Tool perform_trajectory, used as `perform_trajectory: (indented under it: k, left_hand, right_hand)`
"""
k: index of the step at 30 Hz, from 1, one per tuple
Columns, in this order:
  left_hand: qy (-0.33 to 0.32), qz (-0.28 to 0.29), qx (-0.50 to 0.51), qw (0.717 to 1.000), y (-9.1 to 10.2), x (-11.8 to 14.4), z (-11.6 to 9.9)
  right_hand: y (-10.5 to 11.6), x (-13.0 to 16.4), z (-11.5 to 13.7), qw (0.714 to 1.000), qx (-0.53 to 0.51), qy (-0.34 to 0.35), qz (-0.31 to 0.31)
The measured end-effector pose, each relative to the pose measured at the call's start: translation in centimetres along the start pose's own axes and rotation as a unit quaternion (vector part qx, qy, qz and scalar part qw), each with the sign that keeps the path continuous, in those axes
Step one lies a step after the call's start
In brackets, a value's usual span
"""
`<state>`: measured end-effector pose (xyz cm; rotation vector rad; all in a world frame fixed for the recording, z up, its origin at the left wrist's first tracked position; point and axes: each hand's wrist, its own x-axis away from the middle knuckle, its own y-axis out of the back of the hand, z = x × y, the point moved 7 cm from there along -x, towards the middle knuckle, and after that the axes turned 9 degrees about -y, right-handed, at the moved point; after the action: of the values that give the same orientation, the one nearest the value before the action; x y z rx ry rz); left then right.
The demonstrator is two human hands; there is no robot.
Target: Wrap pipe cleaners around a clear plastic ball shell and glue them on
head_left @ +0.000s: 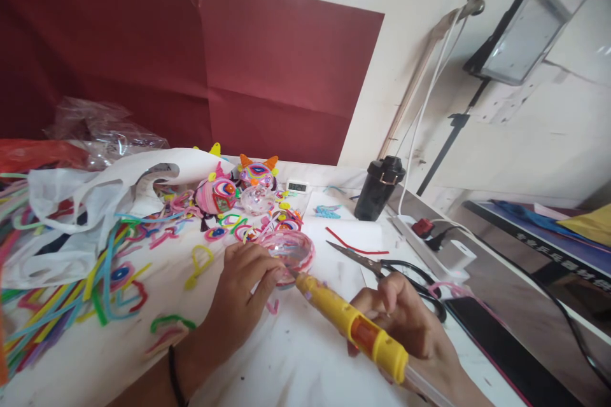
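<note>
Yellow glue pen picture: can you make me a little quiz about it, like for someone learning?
1. True or false: the right hand holds the yellow glue pen.
2. What does the left hand touch? A) clear dome with pink coils B) scissors C) black bottle
3. The pen's tip points at the ____.

Key: 1 true; 2 A; 3 dome.
</note>
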<state>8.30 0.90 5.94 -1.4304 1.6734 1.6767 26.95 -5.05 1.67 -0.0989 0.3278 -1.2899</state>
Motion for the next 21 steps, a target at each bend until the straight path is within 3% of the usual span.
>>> perform_trajectory:
  k: [8, 21]
  left_hand:
    - [0.002, 0.002, -0.003, 1.0, -0.01, 0.04, 0.12]
    - [-0.013, 0.007, 0.011, 1.0, -0.25, 0.23, -0.11]
  right_hand:
    - [0.06, 0.3, 0.15, 1.0, -0.002, -0.009, -0.026]
    - [0.18, 0.53, -0.22, 0.999, 0.01, -0.028, -0.017]
